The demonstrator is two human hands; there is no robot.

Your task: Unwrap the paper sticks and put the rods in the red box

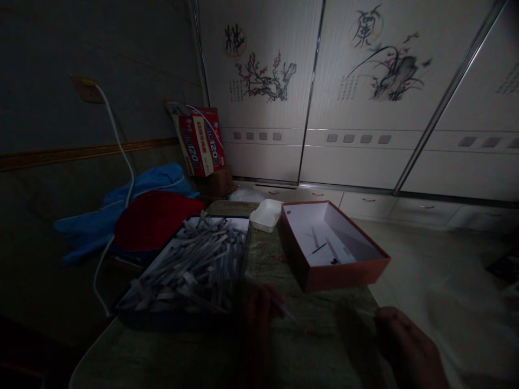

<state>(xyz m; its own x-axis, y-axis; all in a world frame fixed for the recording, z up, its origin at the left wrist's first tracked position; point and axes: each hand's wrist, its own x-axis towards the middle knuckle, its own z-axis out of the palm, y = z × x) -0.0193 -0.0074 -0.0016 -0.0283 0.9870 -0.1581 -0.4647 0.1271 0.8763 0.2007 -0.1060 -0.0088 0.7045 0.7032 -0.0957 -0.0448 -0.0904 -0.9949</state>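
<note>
My left hand is over the table between two boxes, its fingers closed round a thin, pale, translucent stick, blurred, its exact kind unclear. Further right, near the table's edge, my right hand is closed in a pinch. A faint thin pale tip pokes out from its fingers, too dim to name. Beside my left hand stands a dark-edged box heaped with several thin, pale, strip-like pieces. Beyond my hands an orange-red box with a white inside holds a few thin pieces and a dark slender one.
A small white tray sits at the table's far side. Red and blue cloth lies at the left, with a white cable hanging past it. A red carton and white cabinets stand behind. The room is dim.
</note>
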